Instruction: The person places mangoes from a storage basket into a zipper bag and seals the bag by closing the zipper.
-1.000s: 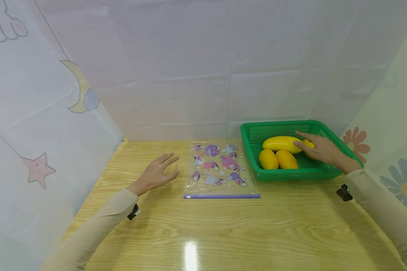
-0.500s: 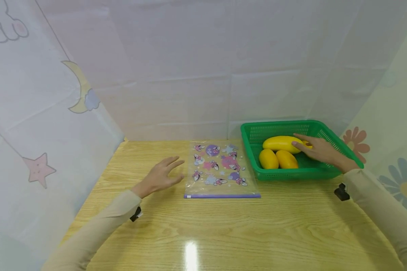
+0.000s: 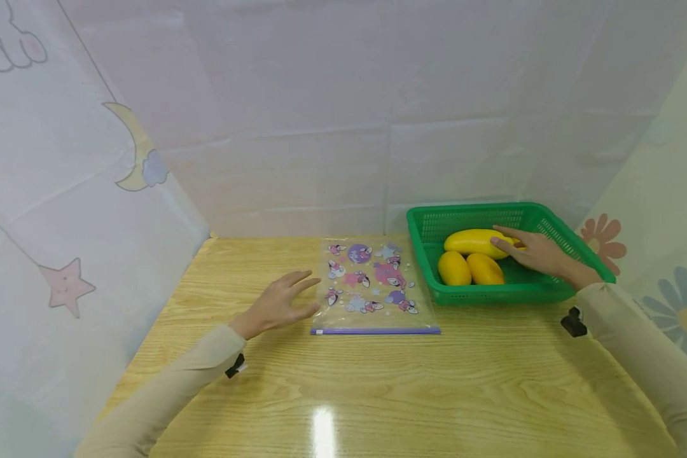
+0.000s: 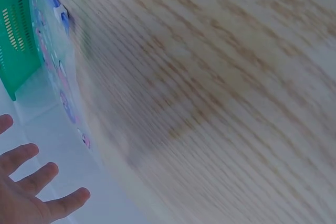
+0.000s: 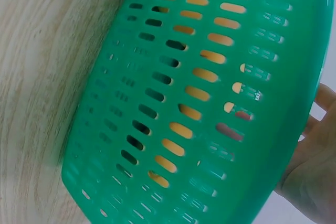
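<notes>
In the head view my left hand (image 3: 275, 305) hovers beside the left edge of a clear zip bag (image 3: 372, 286), fingers spread and holding nothing. The bag lies flat, printed with pink and purple cartoon figures, its purple slider strip toward me. My right hand (image 3: 535, 254) reaches over a green plastic basket (image 3: 504, 294), its fingers fairly straight at the right end of a long yellow fruit (image 3: 472, 243). Two mango-like yellow fruits (image 3: 454, 268) lie in front of that one. Another yellow fruit is mostly hidden under the right hand. The basket wall hides the right fingertips in the right wrist view.
A wood-grain table (image 3: 378, 394) carries the bag and basket. Behind it hangs a pale cloth backdrop (image 3: 298, 127), with printed side panels at left and right. The basket's left side stands right at the bag's right edge.
My left hand has moved right, closer to the bag. My right hand has shifted slightly left over the basket, covering more of the fruit at the right. Bag and basket stay in place.
</notes>
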`<state>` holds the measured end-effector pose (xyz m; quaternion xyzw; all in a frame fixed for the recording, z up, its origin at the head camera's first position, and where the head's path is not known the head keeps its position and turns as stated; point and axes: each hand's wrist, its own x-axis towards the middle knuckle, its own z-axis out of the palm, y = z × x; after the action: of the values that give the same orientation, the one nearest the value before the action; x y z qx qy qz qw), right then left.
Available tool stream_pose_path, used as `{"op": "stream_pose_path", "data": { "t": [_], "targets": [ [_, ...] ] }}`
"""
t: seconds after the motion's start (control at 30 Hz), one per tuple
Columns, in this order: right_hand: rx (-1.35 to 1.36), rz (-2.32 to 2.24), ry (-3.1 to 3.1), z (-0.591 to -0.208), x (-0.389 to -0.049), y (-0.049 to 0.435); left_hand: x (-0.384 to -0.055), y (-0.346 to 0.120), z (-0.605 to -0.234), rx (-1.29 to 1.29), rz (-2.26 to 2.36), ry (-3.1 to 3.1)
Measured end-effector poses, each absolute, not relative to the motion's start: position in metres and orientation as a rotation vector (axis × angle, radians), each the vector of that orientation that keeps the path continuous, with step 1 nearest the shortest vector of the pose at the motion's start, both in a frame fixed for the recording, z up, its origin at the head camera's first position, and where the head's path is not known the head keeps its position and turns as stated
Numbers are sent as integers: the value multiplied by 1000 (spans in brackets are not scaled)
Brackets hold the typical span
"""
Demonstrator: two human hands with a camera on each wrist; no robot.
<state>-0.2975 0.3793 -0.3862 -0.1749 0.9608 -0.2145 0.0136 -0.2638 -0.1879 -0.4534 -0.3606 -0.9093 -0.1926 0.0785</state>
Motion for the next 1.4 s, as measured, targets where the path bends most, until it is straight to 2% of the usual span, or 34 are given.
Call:
{"op": "stream_pose_path", "data": {
  "t": [1.4],
  "targets": [
    [-473, -949, 2747, -388, -296, 379, -246, -158, -475, -1293, -479, -2597]
  ]
}}
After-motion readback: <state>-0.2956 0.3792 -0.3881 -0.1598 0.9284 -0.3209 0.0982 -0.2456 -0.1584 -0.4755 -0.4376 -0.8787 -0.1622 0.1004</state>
